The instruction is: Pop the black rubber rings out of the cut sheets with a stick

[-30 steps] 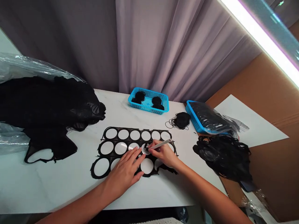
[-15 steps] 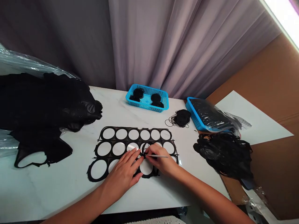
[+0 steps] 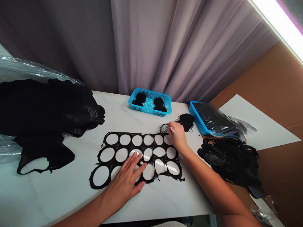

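Observation:
A black sheet with rows of round cut-out holes (image 3: 119, 147) lies flat on the white table. My left hand (image 3: 129, 173) rests on its lower middle, fingers stretched out and flat. Beyond the sheet's upper right corner, my right hand (image 3: 177, 135) is closed around a slim, light-coloured tool (image 3: 172, 129), mostly hidden by the fingers. At its fingertips are thin black loops (image 3: 163, 128); whether the fingers or the tool grip them I cannot tell. Just behind that hand sits a tangled pile of thin black rings (image 3: 187, 121).
A blue basket (image 3: 149, 110) with bunches of black rings stands at the back. Another blue basket (image 3: 199, 118) holds a plastic bag of black material (image 3: 213, 118). Black scraps (image 3: 229, 160) lie at the right, and a large black heap (image 3: 47, 107) covers the left.
My right hand has moved up and right, from a hole in the middle of the sheet towards the ring pile. My left hand stays flat on the sheet.

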A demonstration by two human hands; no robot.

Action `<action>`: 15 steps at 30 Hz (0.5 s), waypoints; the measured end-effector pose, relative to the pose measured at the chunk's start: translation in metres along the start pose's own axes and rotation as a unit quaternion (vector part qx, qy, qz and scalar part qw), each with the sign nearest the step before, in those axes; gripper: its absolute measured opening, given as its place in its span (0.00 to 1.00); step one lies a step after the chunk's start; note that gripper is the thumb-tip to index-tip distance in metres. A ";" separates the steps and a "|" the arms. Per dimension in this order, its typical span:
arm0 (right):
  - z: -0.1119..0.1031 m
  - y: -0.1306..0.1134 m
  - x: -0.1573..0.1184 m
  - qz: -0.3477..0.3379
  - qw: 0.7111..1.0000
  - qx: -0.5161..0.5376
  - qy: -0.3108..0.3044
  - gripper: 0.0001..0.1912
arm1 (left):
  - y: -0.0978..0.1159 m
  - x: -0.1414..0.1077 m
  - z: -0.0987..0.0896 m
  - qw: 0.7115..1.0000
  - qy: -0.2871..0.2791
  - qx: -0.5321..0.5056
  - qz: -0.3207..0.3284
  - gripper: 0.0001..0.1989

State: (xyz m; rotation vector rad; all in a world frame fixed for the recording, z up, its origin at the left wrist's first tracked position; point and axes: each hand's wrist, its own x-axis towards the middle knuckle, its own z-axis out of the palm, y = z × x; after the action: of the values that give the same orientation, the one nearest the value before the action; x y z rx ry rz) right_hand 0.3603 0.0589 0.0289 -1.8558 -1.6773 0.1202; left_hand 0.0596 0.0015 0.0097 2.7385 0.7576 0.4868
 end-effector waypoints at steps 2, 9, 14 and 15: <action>0.001 0.006 0.012 0.025 0.996 0.084 -0.008 0.07 | 0.000 0.003 -0.005 1.000 -0.006 0.000 -0.007 0.24; 0.019 -0.029 -0.002 0.042 0.937 0.306 -0.164 0.12 | -0.030 0.042 -0.001 1.000 0.017 0.012 -0.001 0.25; 0.025 -0.038 -0.014 0.022 0.911 0.336 -0.237 0.09 | -0.042 0.048 0.008 0.999 -0.011 0.037 0.011 0.25; 0.025 -0.038 -0.016 0.019 0.911 0.332 -0.244 0.09 | -0.041 0.048 0.008 0.999 -0.011 0.042 0.010 0.25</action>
State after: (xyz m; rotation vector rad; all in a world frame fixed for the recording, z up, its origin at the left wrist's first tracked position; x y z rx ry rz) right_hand 0.3126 0.0540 0.0223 -1.3858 -1.6141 1.1080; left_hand 0.0828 0.0601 0.0002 2.8262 0.7631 0.4377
